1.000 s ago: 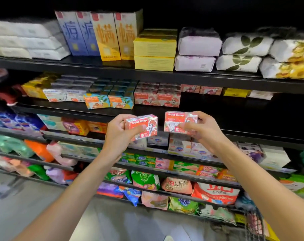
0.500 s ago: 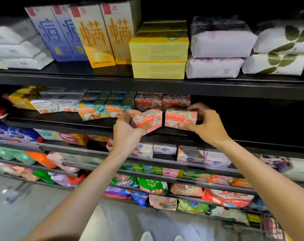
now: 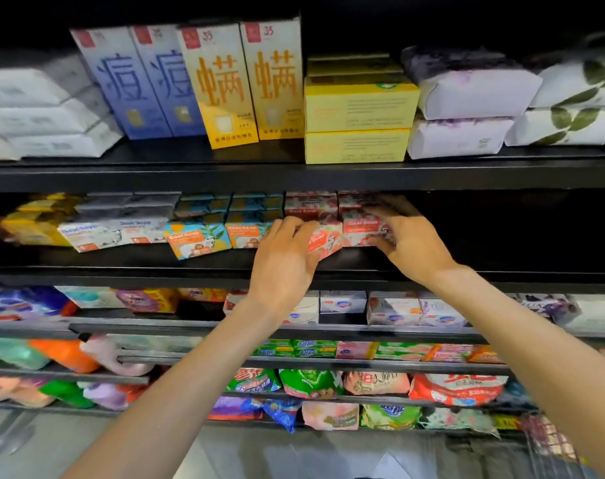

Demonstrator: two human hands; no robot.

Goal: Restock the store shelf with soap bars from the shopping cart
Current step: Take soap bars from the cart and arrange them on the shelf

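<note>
My left hand (image 3: 283, 262) grips a red goat soap box (image 3: 325, 242), tilted, at the front of the second shelf (image 3: 121, 267). My right hand (image 3: 410, 242) holds a second red goat soap box (image 3: 361, 229) beside it, set upright on the same shelf. Behind both boxes stand more red goat soap boxes (image 3: 309, 209). The right hand's fingers cover the right end of its box. A corner of the shopping cart (image 3: 549, 440) shows at the bottom right.
Blue-orange goat soap boxes (image 3: 197, 238) and white ones (image 3: 97, 233) line the shelf to the left. Right of my right hand the shelf is dark and bare. Yellow boxes (image 3: 358, 124) and tall cartons (image 3: 221, 84) fill the top shelf; soap and detergent bags fill lower shelves.
Both hands have moved up and forward from in front of the shelves onto the second shelf, carrying the two red boxes. The view has come closer to the shelf.
</note>
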